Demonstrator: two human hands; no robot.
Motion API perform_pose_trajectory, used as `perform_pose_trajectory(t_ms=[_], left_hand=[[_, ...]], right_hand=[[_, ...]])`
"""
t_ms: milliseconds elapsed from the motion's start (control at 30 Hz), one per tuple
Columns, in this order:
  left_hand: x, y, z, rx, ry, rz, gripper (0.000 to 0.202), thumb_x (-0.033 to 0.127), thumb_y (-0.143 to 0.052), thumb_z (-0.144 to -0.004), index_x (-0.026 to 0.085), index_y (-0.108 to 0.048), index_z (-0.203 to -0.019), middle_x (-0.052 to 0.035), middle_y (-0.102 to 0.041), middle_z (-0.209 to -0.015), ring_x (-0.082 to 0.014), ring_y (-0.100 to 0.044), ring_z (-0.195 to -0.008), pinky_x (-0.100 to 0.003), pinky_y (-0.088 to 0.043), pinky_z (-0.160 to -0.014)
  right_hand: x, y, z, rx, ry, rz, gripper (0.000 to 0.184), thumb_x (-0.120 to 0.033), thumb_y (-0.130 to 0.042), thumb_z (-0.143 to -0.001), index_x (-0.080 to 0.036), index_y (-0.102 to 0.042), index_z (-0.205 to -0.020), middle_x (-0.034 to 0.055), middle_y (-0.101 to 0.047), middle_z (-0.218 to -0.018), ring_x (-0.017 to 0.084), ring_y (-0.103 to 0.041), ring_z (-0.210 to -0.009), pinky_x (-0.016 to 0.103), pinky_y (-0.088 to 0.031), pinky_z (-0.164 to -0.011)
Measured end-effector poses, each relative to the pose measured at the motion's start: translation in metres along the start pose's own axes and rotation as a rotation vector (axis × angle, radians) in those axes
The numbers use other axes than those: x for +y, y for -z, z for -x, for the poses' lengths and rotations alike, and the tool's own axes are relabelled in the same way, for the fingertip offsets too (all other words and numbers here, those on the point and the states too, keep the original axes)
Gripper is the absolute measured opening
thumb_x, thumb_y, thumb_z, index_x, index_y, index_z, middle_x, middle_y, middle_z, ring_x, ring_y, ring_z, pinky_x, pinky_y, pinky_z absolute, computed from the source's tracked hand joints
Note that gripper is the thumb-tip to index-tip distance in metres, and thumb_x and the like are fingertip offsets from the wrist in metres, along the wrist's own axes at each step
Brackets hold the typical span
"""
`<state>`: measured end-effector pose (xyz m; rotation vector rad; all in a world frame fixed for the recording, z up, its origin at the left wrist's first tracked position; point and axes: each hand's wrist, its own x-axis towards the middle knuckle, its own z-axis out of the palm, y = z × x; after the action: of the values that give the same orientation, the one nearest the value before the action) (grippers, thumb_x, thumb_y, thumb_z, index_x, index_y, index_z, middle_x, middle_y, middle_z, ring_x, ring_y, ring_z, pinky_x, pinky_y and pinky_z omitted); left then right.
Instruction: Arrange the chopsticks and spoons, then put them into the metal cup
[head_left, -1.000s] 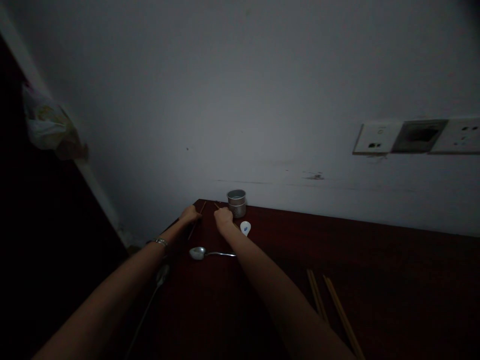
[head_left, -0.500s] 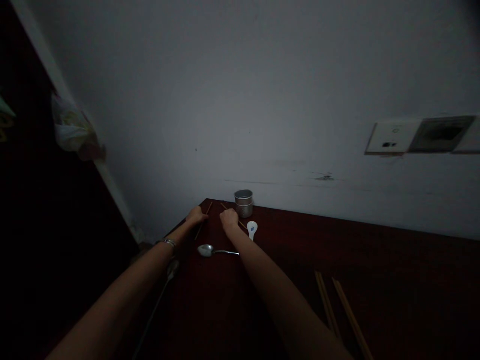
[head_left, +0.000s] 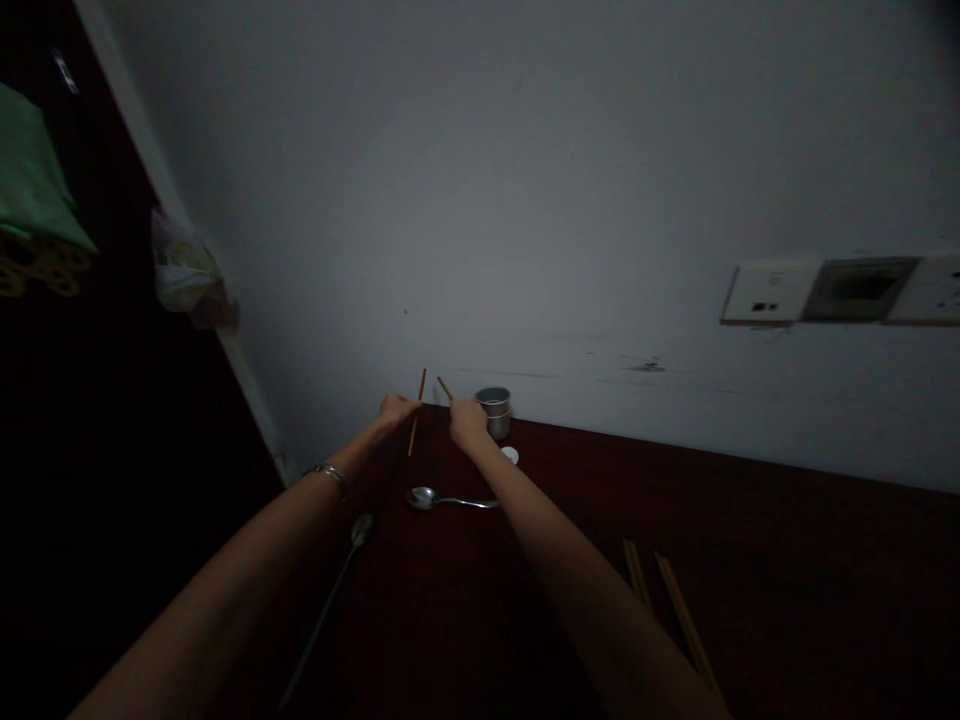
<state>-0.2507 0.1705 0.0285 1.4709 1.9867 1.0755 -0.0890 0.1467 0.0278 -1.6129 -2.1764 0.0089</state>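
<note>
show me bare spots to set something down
Widest: the table right of the chopsticks, back to the wall. A darker patch lies between the long-handled spoon and right forearm, nearer than the silver spoon. Crowded: the far left corner, with left hand, right hand, two sticks, metal cup and white spoon.

L hand [head_left: 397,408] & R hand [head_left: 468,422] reach fwd, nr each other but apart, abt same ht. L fingertips pinch, pointing in twd R; R curls in a loose fist. L forearm [head_left: 255,555] & R forearm [head_left: 555,535] bare, angled inward.
</note>
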Motion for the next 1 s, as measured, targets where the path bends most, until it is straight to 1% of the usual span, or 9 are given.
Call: perform_pose_trajectory(t_ms=[100,200,367,467,533,633,767,867,1000], left_hand=[[0.019,-0.002,0.013,-0.006,-0.046,0.098,0.016,0.026,-0.056,-0.067,0.013,-0.054,-0.058,0.0011,-0.048,-0.046,-0.0082,-0.043,-0.042,-0.018,-0.03,-0.042],[0.04,-0.011,0.027,-0.087,-0.116,0.211,0.016,0.026,-0.057,-0.067,0.014,-0.054,-0.058,0.0026,-0.045,-0.042,-0.007,-0.04,-0.038,-0.018,-0.028,-0.039],[0.086,-0.031,0.064,-0.221,-0.249,0.393,0.015,0.028,-0.057,-0.065,0.013,-0.056,-0.063,0.0037,-0.045,-0.044,-0.0058,-0.039,-0.037,-0.017,-0.028,-0.037],[0.114,-0.044,0.088,-0.311,-0.333,0.473,0.016,0.029,-0.058,-0.064,0.012,-0.057,-0.066,0.0032,-0.048,-0.049,-0.0048,-0.04,-0.038,-0.017,-0.028,-0.037],[0.131,-0.054,0.103,-0.361,-0.387,0.508,0.019,0.031,-0.058,-0.066,0.012,-0.058,-0.069,0.0029,-0.049,-0.051,-0.0043,-0.04,-0.037,-0.017,-0.028,-0.037],[0.153,-0.068,0.123,-0.413,-0.439,0.539,0.021,0.033,-0.058,-0.067,0.012,-0.059,-0.071,0.0018,-0.051,-0.052,-0.0038,-0.04,-0.037,-0.016,-0.027,-0.036],[0.176,-0.083,0.147,-0.467,-0.485,0.558,0.02,0.031,-0.058,-0.068,0.011,-0.06,-0.071,-0.0018,-0.058,-0.061,-0.0027,-0.04,-0.037,-0.015,-0.027,-0.034],[0.186,-0.091,0.165,-0.485,-0.497,0.576,0.021,0.031,-0.058,-0.069,0.011,-0.061,-0.071,-0.0022,-0.059,-0.062,-0.0028,-0.041,-0.038,-0.015,-0.027,-0.033],[0.189,-0.102,0.191,-0.464,-0.491,0.61,0.021,0.031,-0.057,-0.07,0.011,-0.061,-0.071,0.0009,-0.054,-0.051,-0.0033,-0.04,-0.036,-0.015,-0.028,-0.033]], right_hand=[[0.015,0.021,0.004,0.034,-0.027,-0.061,0.026,-0.011,-0.043,-0.081,-0.009,-0.06,-0.1,0.0195,-0.063,-0.097,0.022,-0.061,-0.089,0.028,-0.047,-0.072],[0.036,0.04,0.006,0.047,-0.041,-0.134,0.022,-0.019,-0.049,-0.077,-0.011,-0.063,-0.091,0.0141,-0.066,-0.089,0.019,-0.062,-0.084,0.023,-0.046,-0.068],[0.071,0.076,0.023,0.147,-0.135,-0.545,0.021,-0.025,-0.057,-0.067,-0.011,-0.065,-0.08,0.007,-0.067,-0.069,0.013,-0.062,-0.061,0.017,-0.043,-0.051],[0.089,0.101,0.043,0.169,-0.16,-0.758,0.021,-0.023,-0.057,-0.066,-0.01,-0.064,-0.08,0.0061,-0.066,-0.067,0.01,-0.057,-0.05,0.015,-0.039,-0.04],[0.098,0.118,0.059,0.172,-0.176,-0.882,0.018,-0.022,-0.057,-0.066,-0.01,-0.063,-0.078,0.0061,-0.065,-0.067,0.01,-0.056,-0.049,0.015,-0.039,-0.036],[0.112,0.14,0.081,0.158,-0.199,-1.054,0.012,-0.02,-0.058,-0.068,-0.01,-0.062,-0.074,0.0058,-0.065,-0.067,0.011,-0.059,-0.054,0.015,-0.042,-0.037],[0.13,0.16,0.108,0.124,-0.224,-1.243,0.005,-0.015,-0.06,-0.067,-0.011,-0.061,-0.071,0.0043,-0.064,-0.065,0.012,-0.062,-0.056,0.02,-0.05,-0.047],[0.141,0.169,0.128,0.108,-0.25,-1.329,0.003,-0.012,-0.062,-0.065,-0.011,-0.061,-0.067,0.0033,-0.064,-0.062,0.012,-0.062,-0.057,0.022,-0.053,-0.055],[0.152,0.171,0.154,0.118,-0.249,-1.371,0.007,-0.014,-0.065,-0.062,-0.011,-0.062,-0.067,0.002,-0.065,-0.064,0.009,-0.061,-0.056,0.02,-0.052,-0.057]])
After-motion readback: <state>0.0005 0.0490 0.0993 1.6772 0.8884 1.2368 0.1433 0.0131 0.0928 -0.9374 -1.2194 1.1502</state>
